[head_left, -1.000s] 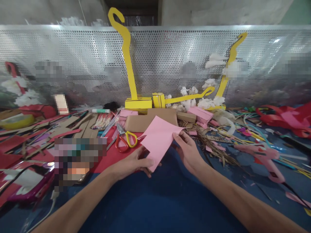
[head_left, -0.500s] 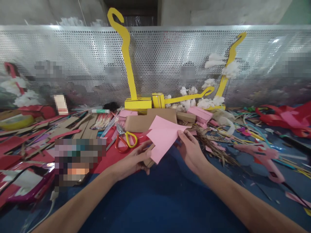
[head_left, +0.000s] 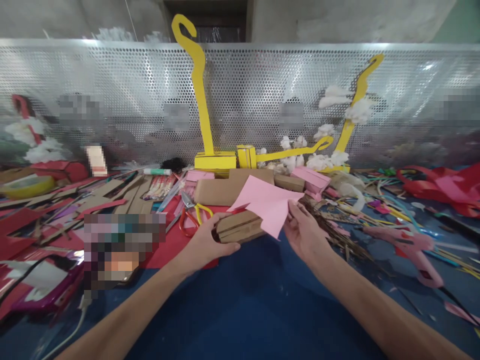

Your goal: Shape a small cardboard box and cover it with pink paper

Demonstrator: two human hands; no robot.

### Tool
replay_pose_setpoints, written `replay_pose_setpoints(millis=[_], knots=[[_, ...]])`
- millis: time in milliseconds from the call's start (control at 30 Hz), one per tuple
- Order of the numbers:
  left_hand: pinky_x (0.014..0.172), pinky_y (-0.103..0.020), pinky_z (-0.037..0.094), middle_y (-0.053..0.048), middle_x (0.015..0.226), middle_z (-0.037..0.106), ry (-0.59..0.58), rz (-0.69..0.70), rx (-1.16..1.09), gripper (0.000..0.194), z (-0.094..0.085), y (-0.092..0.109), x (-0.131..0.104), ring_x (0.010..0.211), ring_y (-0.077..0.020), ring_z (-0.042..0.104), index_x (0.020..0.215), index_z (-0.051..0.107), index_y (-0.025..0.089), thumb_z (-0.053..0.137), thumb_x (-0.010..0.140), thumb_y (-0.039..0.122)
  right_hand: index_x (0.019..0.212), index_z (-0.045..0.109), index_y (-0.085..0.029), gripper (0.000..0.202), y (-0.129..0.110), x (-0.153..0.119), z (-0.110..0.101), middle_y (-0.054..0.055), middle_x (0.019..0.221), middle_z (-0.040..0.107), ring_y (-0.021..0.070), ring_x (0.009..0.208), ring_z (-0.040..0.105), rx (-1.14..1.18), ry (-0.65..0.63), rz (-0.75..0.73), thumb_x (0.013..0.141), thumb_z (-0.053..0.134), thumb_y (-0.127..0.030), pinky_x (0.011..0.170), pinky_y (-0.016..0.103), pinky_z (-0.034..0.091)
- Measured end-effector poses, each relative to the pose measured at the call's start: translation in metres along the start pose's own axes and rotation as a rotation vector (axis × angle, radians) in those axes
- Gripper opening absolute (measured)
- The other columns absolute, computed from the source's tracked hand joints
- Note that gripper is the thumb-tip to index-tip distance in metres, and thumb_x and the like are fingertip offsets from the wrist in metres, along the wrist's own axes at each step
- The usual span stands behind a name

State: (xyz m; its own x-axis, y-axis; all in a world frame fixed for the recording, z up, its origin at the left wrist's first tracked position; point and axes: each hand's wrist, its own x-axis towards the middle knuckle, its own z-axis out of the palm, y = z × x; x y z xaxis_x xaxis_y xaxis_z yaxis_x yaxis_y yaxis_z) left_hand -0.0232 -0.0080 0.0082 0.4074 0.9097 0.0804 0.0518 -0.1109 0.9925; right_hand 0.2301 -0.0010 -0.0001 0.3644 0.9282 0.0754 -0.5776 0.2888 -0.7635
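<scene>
My left hand (head_left: 204,245) is closed around the left end of a brown cardboard box (head_left: 238,227), thumb along its near side. My right hand (head_left: 302,227) pinches the right side of a sheet of pink paper (head_left: 264,200) with notched edges. The paper hangs over the right part of the box and hides that end. Just left of the box, scissors (head_left: 191,220) with one red and one yellow handle lie on red paper (head_left: 161,250). Behind the pink sheet rests a larger piece of brown cardboard (head_left: 213,191).
A pink hot glue gun (head_left: 412,245) lies at the right, beside dry twigs (head_left: 348,240). Yellow hook-shaped paper pieces (head_left: 200,100) stand along a perforated metal panel (head_left: 255,90). Cardboard strips (head_left: 131,192) and a purple case (head_left: 48,290) lie at the left.
The pink paper has moved right and upward off my left hand, uncovering the cardboard box. My right hand has shifted right with the paper; my left thumb now lies along the box.
</scene>
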Motion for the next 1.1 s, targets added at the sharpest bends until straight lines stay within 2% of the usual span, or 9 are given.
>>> replay_pose_setpoints(millis=[133,233,367,500,600,700,767,967,1100], knots=[[0.094,-0.037,0.054,-0.007,0.123,0.067,-0.050,0.045,-0.036,0.076,0.002,-0.003,0.000,0.109,-0.0251,0.067,0.134,0.052,0.023,0.088,0.067,0.023,0.077,0.066,-0.025,0.030,0.005,-0.012,0.009,-0.005,0.083,0.069,0.0127,0.077,0.063,-0.081,-0.054,-0.017,0.070,0.092,-0.038,0.070,0.025,0.056],[0.092,-0.035,0.054,-0.008,0.126,0.064,-0.022,0.059,-0.043,0.076,0.002,-0.004,0.000,0.112,-0.0250,0.065,0.133,0.052,0.023,0.088,0.067,0.020,0.076,0.067,-0.024,0.030,0.007,-0.021,0.013,-0.004,0.079,0.066,0.0131,0.071,0.057,-0.176,-0.096,-0.006,0.071,0.091,-0.040,0.063,0.025,0.050],[0.093,-0.036,0.054,-0.009,0.132,0.061,-0.009,0.043,-0.092,0.088,0.001,-0.003,-0.001,0.118,-0.0270,0.062,0.139,0.045,0.027,0.088,0.063,0.015,0.077,0.069,-0.022,0.031,0.005,-0.022,0.013,-0.002,0.075,0.067,0.0144,0.066,0.054,-0.249,-0.158,0.098,0.069,0.092,-0.040,0.058,0.027,0.044],[0.094,-0.036,0.053,-0.009,0.126,0.062,-0.032,0.121,0.009,0.076,0.001,-0.002,-0.004,0.114,-0.0272,0.063,0.136,0.050,0.024,0.085,0.068,0.018,0.077,0.068,-0.021,0.033,0.002,-0.014,0.007,-0.002,0.067,0.063,0.0135,0.058,0.051,-0.244,-0.196,0.224,0.073,0.087,-0.049,0.053,0.028,0.043],[0.086,-0.037,0.057,-0.010,0.132,0.059,-0.063,0.076,0.059,0.078,0.003,-0.003,-0.006,0.112,-0.0281,0.063,0.142,0.047,0.028,0.083,0.074,0.024,0.068,0.063,-0.021,0.038,0.000,-0.008,0.002,-0.005,0.056,0.053,0.0090,0.047,0.041,-0.243,-0.200,0.289,0.073,0.087,-0.050,0.044,0.025,0.037],[0.097,-0.042,0.054,-0.012,0.140,0.057,-0.065,0.092,0.035,0.085,0.005,-0.004,-0.006,0.124,-0.0318,0.059,0.143,0.048,0.027,0.089,0.068,0.028,0.070,0.064,-0.019,0.036,-0.005,-0.005,0.001,-0.007,0.055,0.052,0.0035,0.040,0.029,-0.259,-0.211,0.313,0.067,0.093,-0.040,0.038,0.022,0.030],[0.105,-0.044,0.049,-0.013,0.140,0.059,-0.072,0.096,-0.009,0.085,0.005,-0.004,-0.004,0.128,-0.0321,0.058,0.142,0.049,0.025,0.091,0.067,0.029,0.076,0.068,-0.017,0.035,-0.009,-0.006,0.004,-0.008,0.057,0.054,0.0020,0.040,0.027,-0.257,-0.226,0.286,0.066,0.095,-0.037,0.038,0.021,0.030],[0.102,-0.038,0.051,-0.010,0.130,0.065,-0.062,0.110,-0.142,0.075,0.001,-0.007,0.002,0.122,-0.0279,0.061,0.133,0.052,0.024,0.092,0.069,0.031,0.080,0.072,-0.021,0.032,-0.019,-0.014,0.017,-0.003,0.070,0.066,0.0099,0.057,0.054,-0.204,-0.202,0.029,0.064,0.095,-0.037,0.054,0.025,0.048],[0.102,-0.041,0.053,-0.011,0.129,0.064,0.000,0.089,-0.148,0.071,0.002,-0.007,0.004,0.124,-0.0297,0.060,0.130,0.053,0.022,0.090,0.072,0.037,0.081,0.075,-0.020,0.025,-0.012,-0.021,0.017,0.001,0.071,0.071,0.0166,0.064,0.062,-0.282,-0.201,-0.073,0.072,0.090,-0.038,0.064,0.033,0.053]])
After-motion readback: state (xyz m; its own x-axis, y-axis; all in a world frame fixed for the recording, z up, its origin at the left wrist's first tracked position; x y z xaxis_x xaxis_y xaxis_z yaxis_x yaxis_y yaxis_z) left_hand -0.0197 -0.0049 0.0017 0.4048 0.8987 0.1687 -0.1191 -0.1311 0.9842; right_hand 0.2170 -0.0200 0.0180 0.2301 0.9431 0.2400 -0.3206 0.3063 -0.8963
